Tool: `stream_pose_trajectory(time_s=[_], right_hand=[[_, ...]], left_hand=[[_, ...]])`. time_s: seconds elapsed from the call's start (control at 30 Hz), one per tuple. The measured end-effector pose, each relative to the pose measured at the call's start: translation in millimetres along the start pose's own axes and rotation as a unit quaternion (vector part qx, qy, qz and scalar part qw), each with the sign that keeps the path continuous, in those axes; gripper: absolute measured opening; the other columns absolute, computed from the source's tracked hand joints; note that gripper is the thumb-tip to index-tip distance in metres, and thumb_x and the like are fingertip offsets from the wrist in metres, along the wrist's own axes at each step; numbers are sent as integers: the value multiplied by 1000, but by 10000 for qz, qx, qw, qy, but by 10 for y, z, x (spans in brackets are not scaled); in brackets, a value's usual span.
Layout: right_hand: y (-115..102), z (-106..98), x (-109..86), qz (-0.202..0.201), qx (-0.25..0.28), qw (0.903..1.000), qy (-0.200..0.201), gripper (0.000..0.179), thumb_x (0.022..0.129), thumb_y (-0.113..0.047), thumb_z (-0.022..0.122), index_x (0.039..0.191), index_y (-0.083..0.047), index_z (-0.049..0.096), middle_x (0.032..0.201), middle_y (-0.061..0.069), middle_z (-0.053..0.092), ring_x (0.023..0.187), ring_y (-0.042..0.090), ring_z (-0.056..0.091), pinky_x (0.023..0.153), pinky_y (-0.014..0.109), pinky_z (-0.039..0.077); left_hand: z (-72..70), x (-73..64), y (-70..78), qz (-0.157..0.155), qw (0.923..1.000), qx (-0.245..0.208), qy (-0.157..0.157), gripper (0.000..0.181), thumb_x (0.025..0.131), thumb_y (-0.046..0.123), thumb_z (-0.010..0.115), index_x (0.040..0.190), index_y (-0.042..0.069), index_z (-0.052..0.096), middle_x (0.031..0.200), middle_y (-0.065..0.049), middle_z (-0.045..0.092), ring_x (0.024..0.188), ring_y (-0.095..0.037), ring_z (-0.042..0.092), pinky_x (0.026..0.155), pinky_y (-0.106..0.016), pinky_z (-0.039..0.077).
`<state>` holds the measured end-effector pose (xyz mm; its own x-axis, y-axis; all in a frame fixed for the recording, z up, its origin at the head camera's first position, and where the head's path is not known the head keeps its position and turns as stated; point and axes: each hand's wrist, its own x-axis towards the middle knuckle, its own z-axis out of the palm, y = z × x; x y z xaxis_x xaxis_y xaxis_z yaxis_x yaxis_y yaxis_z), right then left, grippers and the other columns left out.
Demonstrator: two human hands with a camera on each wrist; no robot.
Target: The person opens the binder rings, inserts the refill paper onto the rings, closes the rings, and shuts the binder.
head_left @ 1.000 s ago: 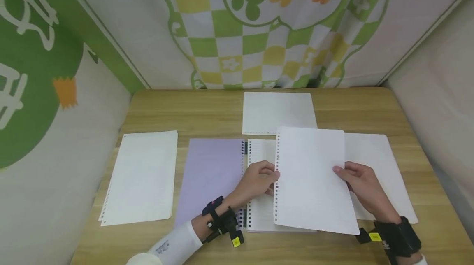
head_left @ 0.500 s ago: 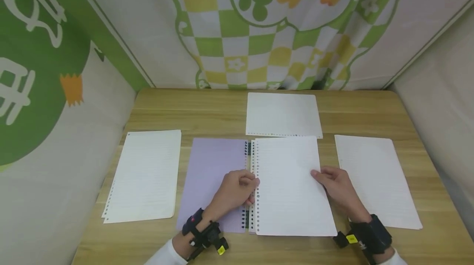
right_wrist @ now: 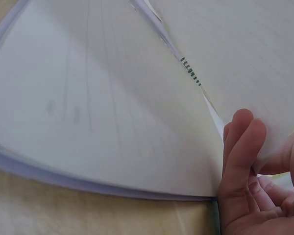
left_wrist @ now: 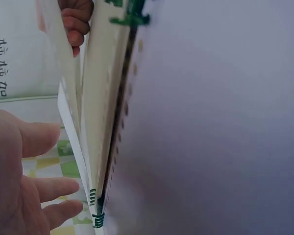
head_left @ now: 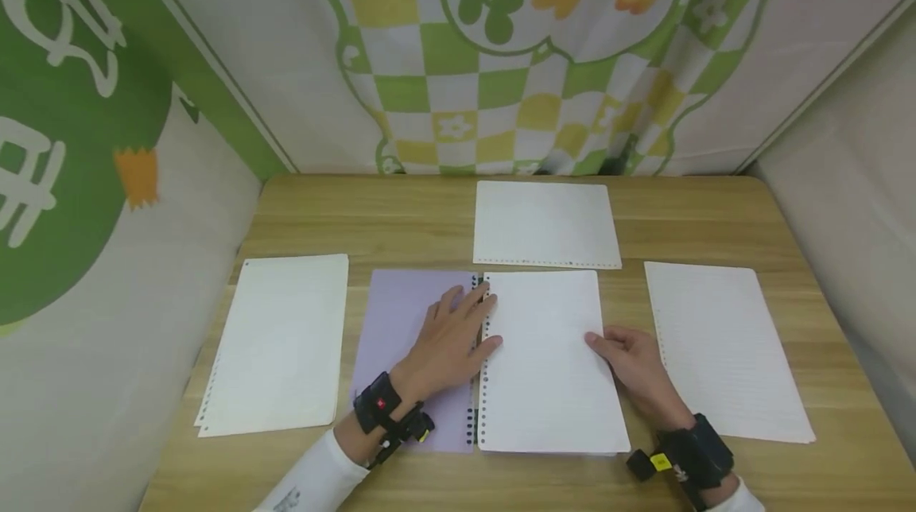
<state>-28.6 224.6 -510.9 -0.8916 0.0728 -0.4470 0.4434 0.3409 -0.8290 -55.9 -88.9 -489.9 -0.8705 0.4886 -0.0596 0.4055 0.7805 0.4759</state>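
Observation:
A loose-leaf notebook lies spread on the table, its purple cover (head_left: 390,313) to the left. Over its right-hand pages is a white punched sheet (head_left: 547,385), holes along the spine. My right hand (head_left: 637,365) pinches the sheet's right edge between thumb and fingers. In the right wrist view, this sheet (right_wrist: 279,63) stands raised off the lined page (right_wrist: 88,107) below. My left hand (head_left: 447,345) reaches across the cover with fingers spread, their tips at the row of holes. Green binding rings (left_wrist: 132,19) show in the left wrist view; whether any hole sits on them I cannot tell.
On the wooden table (head_left: 322,210), a few punched sheets (head_left: 279,345) lie at the left. A lined sheet (head_left: 730,353) is at the right, and another sheet (head_left: 547,224) lies sideways behind the notebook. A patterned curtain (head_left: 501,83) hangs behind the table.
The sheet has moved left and down over the notebook's right pages, carried by both hands. My left hand has let go of its punched edge and spread its fingers; my right still pinches it.

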Motion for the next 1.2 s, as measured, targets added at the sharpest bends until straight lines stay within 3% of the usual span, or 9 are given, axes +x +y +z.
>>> stream_pose_trajectory(time_s=[0.23,0.53,0.7,0.97,1.2], right_hand=[[-19,5,-8,14,-81,10000,22,45,105,-35,70,123,6,72,84,6,79,76,18,69,66,27,54],[-6,-9,8,23,-298,9995,30,42,104,-36,71,115,4,74,77,3,77,72,17,64,64,26,49],[11,-14,26,-82,-432,9990,-29,41,104,-36,72,117,3,74,80,3,78,74,16,62,65,25,47],[2,-14,31,-105,-473,9986,-209,43,104,-35,71,121,5,73,84,5,79,75,17,66,65,25,49],[8,-26,37,-98,-490,9985,-215,45,105,-36,70,124,5,72,86,6,81,77,17,68,67,25,50]], left_hand=[[30,64,2,-112,9996,230,-99,63,111,42,49,164,8,42,174,-15,32,157,-53,27,120,-71,32],[57,51,-7,-194,9990,269,-287,62,111,42,52,164,11,43,176,-14,28,157,-52,26,122,-70,30],[26,-96,9,1,9988,170,-467,64,107,42,61,163,16,45,176,-13,27,157,-48,28,122,-68,31],[6,-504,45,836,9909,-27,-1056,71,102,42,71,164,20,44,177,-5,27,163,-41,23,124,-64,31],[70,-599,72,1009,9848,102,-1413,84,97,53,74,168,27,37,180,-3,17,166,-39,8,128,-66,23]])
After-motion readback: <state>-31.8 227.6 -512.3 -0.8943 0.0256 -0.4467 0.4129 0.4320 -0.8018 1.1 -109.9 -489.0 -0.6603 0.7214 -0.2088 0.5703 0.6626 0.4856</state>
